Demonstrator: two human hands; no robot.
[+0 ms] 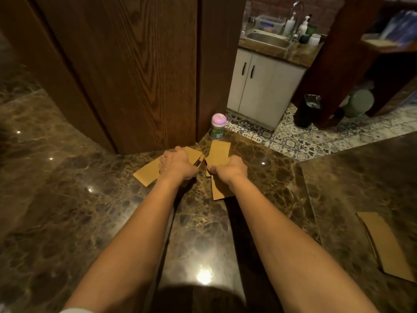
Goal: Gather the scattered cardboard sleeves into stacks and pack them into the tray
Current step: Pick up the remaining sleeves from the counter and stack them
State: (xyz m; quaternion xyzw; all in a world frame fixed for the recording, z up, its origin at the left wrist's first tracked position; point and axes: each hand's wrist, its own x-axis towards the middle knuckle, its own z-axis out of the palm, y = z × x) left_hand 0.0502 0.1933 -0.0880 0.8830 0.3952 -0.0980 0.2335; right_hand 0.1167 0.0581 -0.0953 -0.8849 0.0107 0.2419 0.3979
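Note:
Several flat brown cardboard sleeves lie fanned out on the dark marble counter (112, 211) near the wooden pillar. My left hand (177, 164) grips the left bunch of sleeves (146, 173), fingers curled over them. My right hand (229, 169) grips the right bunch of sleeves (220, 150), one of which pokes out under my wrist. The two hands are close together. A separate stack of sleeves (383, 242) lies at the right edge of the counter. No tray is in view.
A small bottle with a pink cap (218, 126) stands just beyond the sleeves. A wide wooden pillar (135, 75) rises behind them. Past the counter edge are a patterned tile floor, a white sink cabinet (259, 93) and a black bin (306, 114).

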